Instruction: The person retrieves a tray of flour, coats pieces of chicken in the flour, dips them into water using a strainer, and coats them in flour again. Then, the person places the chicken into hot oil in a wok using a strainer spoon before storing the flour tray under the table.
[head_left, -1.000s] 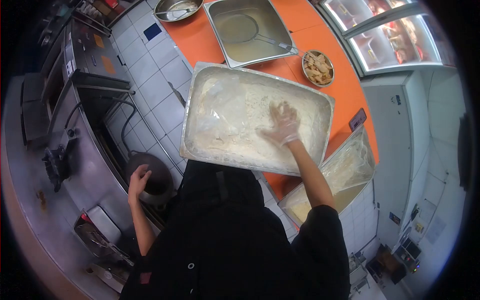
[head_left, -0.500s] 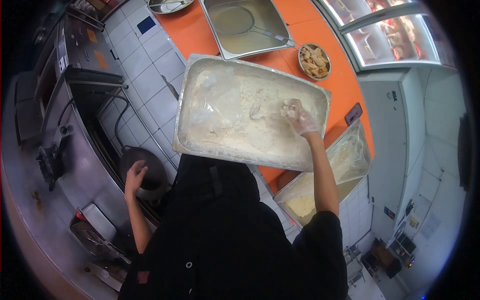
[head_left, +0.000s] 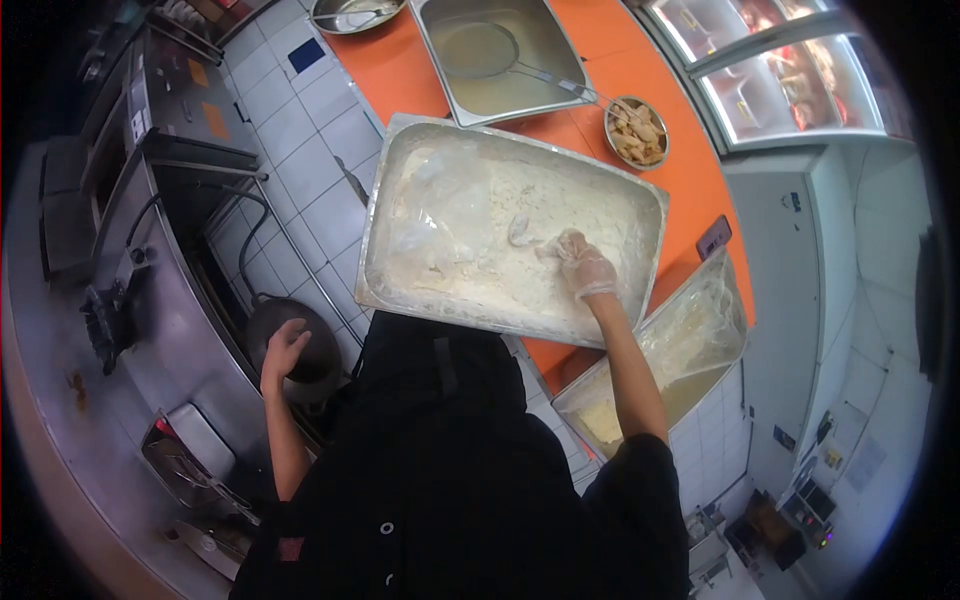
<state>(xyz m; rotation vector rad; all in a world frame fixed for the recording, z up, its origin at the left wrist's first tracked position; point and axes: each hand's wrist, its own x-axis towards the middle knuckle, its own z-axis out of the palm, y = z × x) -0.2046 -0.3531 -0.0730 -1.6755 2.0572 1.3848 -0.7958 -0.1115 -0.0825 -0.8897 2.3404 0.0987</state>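
A large metal tray (head_left: pixel 515 322) of white flour (head_left: pixel 480 262) sits before me. My right hand (head_left: pixel 582 266), in a clear plastic glove dusted with flour, is down at the flour in its right half. Its fingers are curled together, and what they hold, if anything, is hidden. Just left of those fingers lies a flour-coated piece (head_left: pixel 520 232), its kind hard to tell. A crumpled clear plastic bag (head_left: pixel 435 215) rests on the flour at the left. My left hand (head_left: pixel 287 350) is bare and holds nothing, fingers apart, over a dark round pot (head_left: pixel 315 345).
On the orange table (head_left: pixel 685 205) are a metal pan of cloudy liquid (head_left: pixel 548 60) with a strainer (head_left: pixel 480 48), a bowl of pale pieces (head_left: pixel 637 135) and a phone (head_left: pixel 714 238). A plastic-lined bin (head_left: pixel 690 385) stands right; a steel counter (head_left: pixel 110 400) runs along the left.
My right hand has moved down and slightly left within the flour, its fingers more tightly curled. My left hand stays over the pot. The whole view has shifted slightly.
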